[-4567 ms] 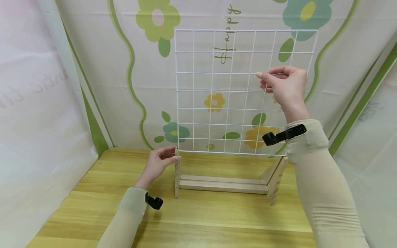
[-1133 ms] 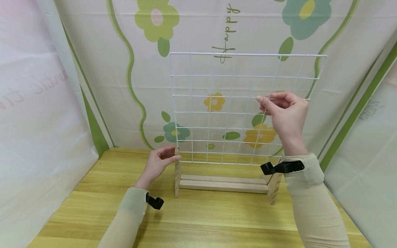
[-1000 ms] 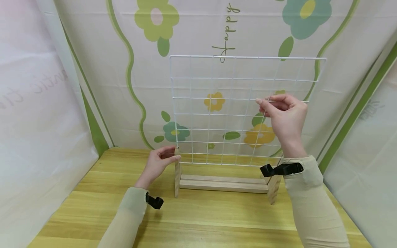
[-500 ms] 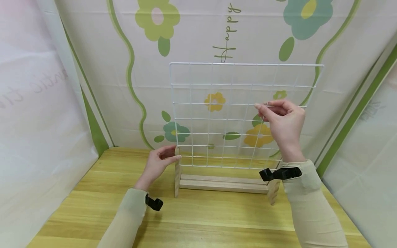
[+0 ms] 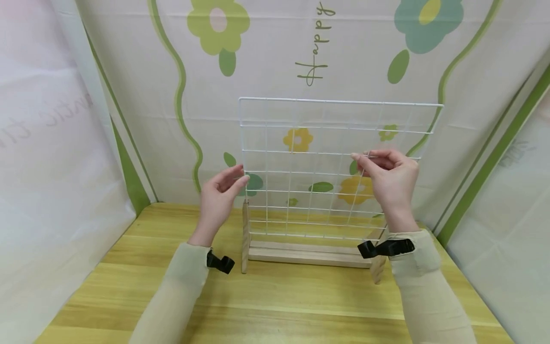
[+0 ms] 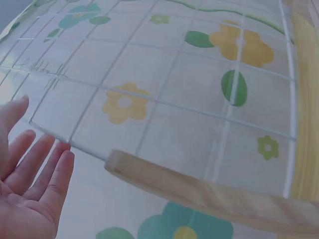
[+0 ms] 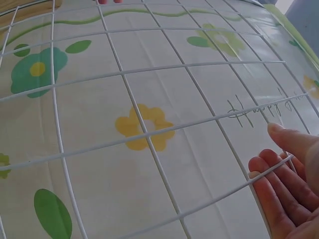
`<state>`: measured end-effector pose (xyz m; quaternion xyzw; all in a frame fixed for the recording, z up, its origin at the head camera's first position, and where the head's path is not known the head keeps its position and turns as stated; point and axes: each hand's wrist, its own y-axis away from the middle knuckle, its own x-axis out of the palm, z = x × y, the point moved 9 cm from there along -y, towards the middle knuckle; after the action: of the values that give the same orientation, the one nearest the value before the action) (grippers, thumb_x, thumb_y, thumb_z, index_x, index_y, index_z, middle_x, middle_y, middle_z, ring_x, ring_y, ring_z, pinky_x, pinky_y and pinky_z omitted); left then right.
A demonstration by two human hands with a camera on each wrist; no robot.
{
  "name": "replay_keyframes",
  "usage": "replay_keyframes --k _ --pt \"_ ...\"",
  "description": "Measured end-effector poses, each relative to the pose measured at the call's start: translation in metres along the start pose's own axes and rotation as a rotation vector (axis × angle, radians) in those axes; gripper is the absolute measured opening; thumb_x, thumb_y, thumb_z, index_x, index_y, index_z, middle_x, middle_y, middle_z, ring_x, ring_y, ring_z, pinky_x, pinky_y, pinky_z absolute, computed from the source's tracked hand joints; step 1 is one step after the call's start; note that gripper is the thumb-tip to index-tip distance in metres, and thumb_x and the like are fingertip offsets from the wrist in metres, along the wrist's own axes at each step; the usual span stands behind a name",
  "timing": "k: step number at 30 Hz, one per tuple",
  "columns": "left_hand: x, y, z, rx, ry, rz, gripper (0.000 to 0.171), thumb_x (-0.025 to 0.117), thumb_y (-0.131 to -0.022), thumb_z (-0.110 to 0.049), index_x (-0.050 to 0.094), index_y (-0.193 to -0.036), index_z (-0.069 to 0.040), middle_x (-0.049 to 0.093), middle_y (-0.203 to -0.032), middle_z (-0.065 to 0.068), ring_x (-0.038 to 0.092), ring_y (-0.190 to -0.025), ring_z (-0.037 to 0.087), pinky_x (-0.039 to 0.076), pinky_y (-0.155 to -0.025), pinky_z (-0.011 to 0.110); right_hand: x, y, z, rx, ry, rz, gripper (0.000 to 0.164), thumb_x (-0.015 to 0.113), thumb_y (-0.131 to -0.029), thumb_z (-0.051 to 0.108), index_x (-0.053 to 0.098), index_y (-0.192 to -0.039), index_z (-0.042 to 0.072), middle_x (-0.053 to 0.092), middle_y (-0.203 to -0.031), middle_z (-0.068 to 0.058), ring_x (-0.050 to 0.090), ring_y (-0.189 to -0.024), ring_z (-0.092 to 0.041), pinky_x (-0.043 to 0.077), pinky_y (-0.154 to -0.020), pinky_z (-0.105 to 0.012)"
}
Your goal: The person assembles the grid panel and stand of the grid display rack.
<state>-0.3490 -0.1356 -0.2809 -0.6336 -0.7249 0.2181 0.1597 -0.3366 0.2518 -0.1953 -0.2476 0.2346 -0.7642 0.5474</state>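
A white wire grid panel (image 5: pixel 341 101) stands upright between the two side posts of a light wooden stand (image 5: pixel 309 258), its lower wire a little above the crossbar. The right hand (image 5: pixel 393 184) holds the panel near its right side, thumb in front and fingers behind the wires. At the panel's left edge is the left hand (image 5: pixel 216 198), above the left post (image 5: pixel 245 239). In the left wrist view its fingers (image 6: pixel 57 174) are extended beside the edge wire, thumb apart. The right post (image 5: pixel 378 270) is partly hidden behind the right wrist.
The stand rests on a wood-grain table (image 5: pixel 275 306). A white cloth backdrop (image 5: pixel 275 57) with printed flowers hangs behind, and cloth walls rise at left and right. Each wrist wears a black camera band (image 5: pixel 386 248).
The right hand has lowered the grid panel steadily between the posts. Over the last half second the left hand has left the top of the left post and risen to the panel's left edge.
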Motion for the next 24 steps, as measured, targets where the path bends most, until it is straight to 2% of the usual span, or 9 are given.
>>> replay_keyframes --k 3,5,12,18,24 --pt "0.001 -0.004 -0.004 0.019 -0.007 -0.029 0.037 0.078 -0.093 -0.033 0.075 -0.120 -0.009 0.075 -0.104 0.009 0.072 -0.088 0.022 0.057 -0.075 0.026 -0.001 0.003 -0.004 0.004 -0.001 0.004 0.028 0.091 -0.075 0.003 0.071 -0.090 -0.011 0.075 -0.082 -0.010 0.070 -0.064 -0.019 0.058 -0.059 -0.025" --pt "0.002 -0.005 -0.006 0.036 -0.003 -0.042 0.032 0.078 -0.093 -0.029 0.076 -0.114 -0.005 0.076 -0.098 0.011 0.072 -0.082 0.024 0.059 -0.076 0.029 -0.001 0.005 -0.007 0.009 0.002 0.004 0.028 0.091 -0.075 0.003 0.071 -0.090 -0.011 0.075 -0.082 -0.010 0.070 -0.064 -0.019 0.058 -0.058 -0.025" --pt "0.004 -0.004 -0.005 0.043 0.054 -0.046 0.023 0.079 -0.092 -0.019 0.077 -0.106 -0.002 0.076 -0.093 0.012 0.071 -0.082 0.041 0.061 -0.073 0.034 -0.004 0.012 -0.011 0.018 0.029 0.006 0.028 0.091 -0.076 0.005 0.072 -0.091 -0.008 0.075 -0.081 -0.009 0.071 -0.063 -0.021 0.057 -0.056 -0.023" --pt "0.004 -0.003 -0.005 0.038 0.067 -0.035 0.020 0.079 -0.092 -0.015 0.076 -0.105 0.001 0.075 -0.092 0.014 0.072 -0.081 0.038 0.061 -0.073 0.035 -0.014 0.020 -0.008 0.044 0.027 0.015 0.032 0.091 -0.077 0.009 0.076 -0.102 -0.004 0.076 -0.089 -0.011 0.072 -0.072 -0.021 0.058 -0.064 -0.022" --pt "0.002 -0.002 -0.005 0.042 0.050 -0.032 0.020 0.078 -0.093 -0.016 0.076 -0.105 0.001 0.075 -0.092 0.014 0.072 -0.081 0.039 0.061 -0.072 0.035 -0.041 0.025 -0.005 0.049 0.013 -0.018 0.034 0.090 -0.076 0.004 0.076 -0.105 -0.007 0.076 -0.093 -0.011 0.073 -0.082 -0.018 0.058 -0.072 -0.022"
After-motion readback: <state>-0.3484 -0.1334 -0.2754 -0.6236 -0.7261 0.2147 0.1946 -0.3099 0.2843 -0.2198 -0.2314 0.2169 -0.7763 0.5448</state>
